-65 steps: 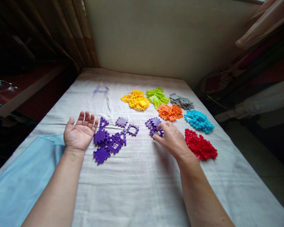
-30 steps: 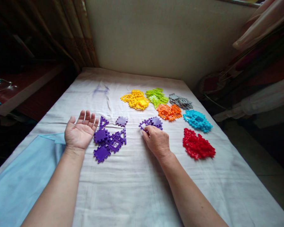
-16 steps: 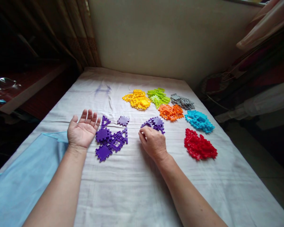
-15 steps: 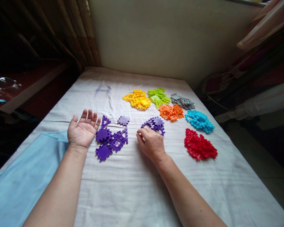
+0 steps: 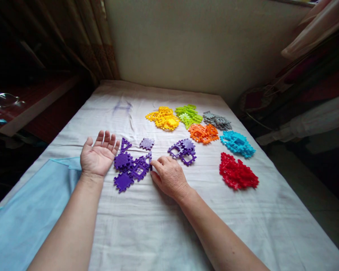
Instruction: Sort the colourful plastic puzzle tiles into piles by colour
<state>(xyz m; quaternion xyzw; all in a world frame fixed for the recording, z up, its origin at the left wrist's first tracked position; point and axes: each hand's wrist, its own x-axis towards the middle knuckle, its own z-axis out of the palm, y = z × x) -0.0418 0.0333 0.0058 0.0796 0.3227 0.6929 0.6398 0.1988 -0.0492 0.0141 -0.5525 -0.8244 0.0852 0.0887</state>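
Note:
My left hand (image 5: 97,156) lies palm up with its fingers spread and nothing in it, just left of a loose group of purple interlocking tiles. In that group are a plain square tile (image 5: 124,182), a window-framed tile (image 5: 140,169), a ridged square tile (image 5: 123,161) and a small triangle tile (image 5: 126,144). Thumb and forefinger of my right hand (image 5: 169,175) close on the right edge of another purple triangle tile (image 5: 148,157), which still lies on the sheet. Behind that hand sits a second purple cluster (image 5: 184,150). A paler purple tile (image 5: 147,143) lies alone.
Sorted heaps of similar tiles lie further back and right: yellow (image 5: 164,118), lime green (image 5: 188,116), grey (image 5: 217,120), orange (image 5: 203,133), light blue (image 5: 237,143) and red (image 5: 237,173). A light blue cloth (image 5: 39,203) covers the left side of the white sheet (image 5: 135,233).
My right hand has moved left, away from the second purple cluster, to the triangle tile at the edge of the first group. My left hand has stayed still.

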